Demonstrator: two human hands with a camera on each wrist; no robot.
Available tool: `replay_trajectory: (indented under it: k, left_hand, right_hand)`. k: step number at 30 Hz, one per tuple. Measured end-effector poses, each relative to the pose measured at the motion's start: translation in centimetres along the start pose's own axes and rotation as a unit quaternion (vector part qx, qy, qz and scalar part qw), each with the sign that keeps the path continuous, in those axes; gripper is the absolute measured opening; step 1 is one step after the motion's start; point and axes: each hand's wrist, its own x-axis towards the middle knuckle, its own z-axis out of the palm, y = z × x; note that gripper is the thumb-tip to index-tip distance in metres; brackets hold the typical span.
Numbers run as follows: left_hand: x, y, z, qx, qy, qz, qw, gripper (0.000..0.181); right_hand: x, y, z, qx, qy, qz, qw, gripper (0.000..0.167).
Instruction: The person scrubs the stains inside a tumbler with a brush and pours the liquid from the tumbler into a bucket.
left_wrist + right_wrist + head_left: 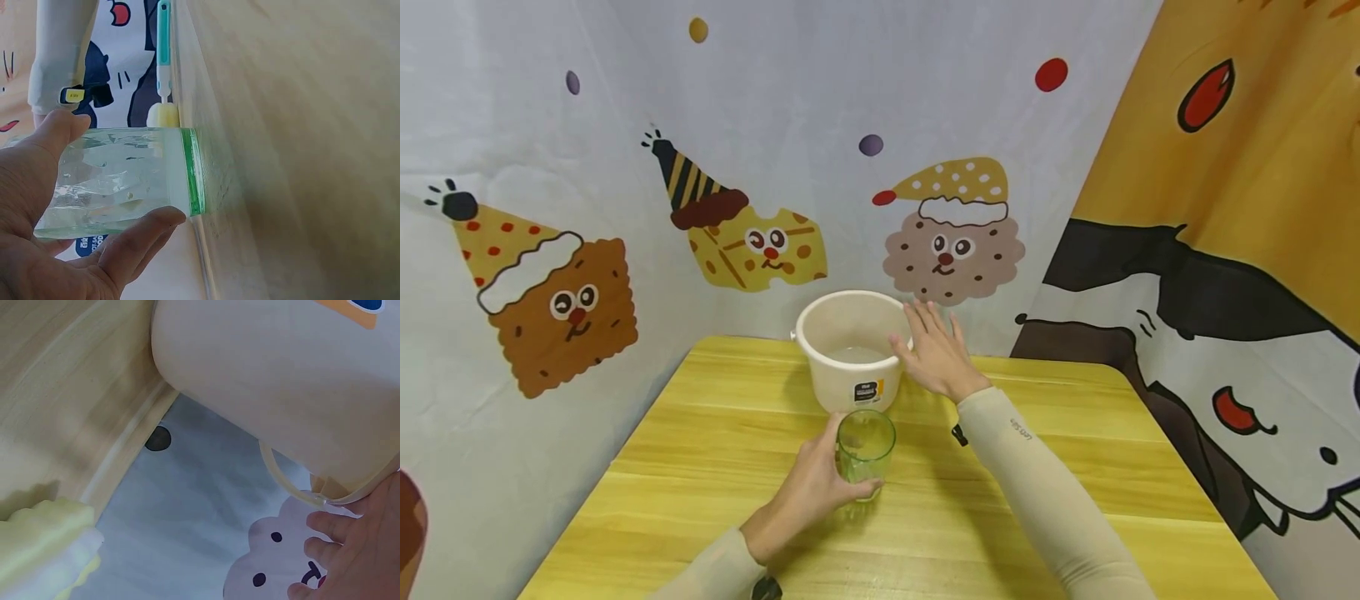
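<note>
A clear green-tinted drinking glass (866, 454) is upright at the near side of a cream plastic bucket (842, 387). My left hand (820, 471) grips the glass, thumb on one side and fingers round the other. In the left wrist view, the glass (125, 181) has its thick green base at or just above the tabletop. My right hand (936, 354) is at the bucket's right rim, its fingers spread and fairly straight. The right wrist view has this hand (369, 550) by the rim, close to the handle (281, 478). Whether the bucket holds water, I cannot tell.
A sponge brush with a teal and white handle (164, 37) appears in the left wrist view. Its yellow and white sponge head (47, 544) is near the table edge in the right wrist view. Behind the wooden table (700, 433) hangs a printed cloth (820, 100).
</note>
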Motion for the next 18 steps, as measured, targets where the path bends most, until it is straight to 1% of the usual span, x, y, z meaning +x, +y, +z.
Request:
replay_trajectory:
  k: [4,10,17,18]
  left_hand:
    - [0.1,0.2,0.0,-0.006,-0.001,-0.002,1.0000,0.106]
    - [0.3,0.6,-0.4,-0.017,-0.013,-0.009,0.9997,0.101]
    - [0.8,1.1,-0.9,0.003,-0.003,0.010,0.9999,0.102]
    - [0.8,1.3,-1.1,0.003,-0.002,0.009,0.9999,0.101]
  right_hand:
    - [0.0,0.1,0.0,-0.002,0.000,0.002,1.0000,0.087]
    - [-0.1,0.0,0.0,-0.003,0.002,0.004,1.0000,0.087]
    - [-0.3,-0.2,0.0,0.003,0.002,0.008,1.0000,0.090]
    - [-0.3,-0.1,0.0,0.003,0.002,0.009,1.0000,0.090]
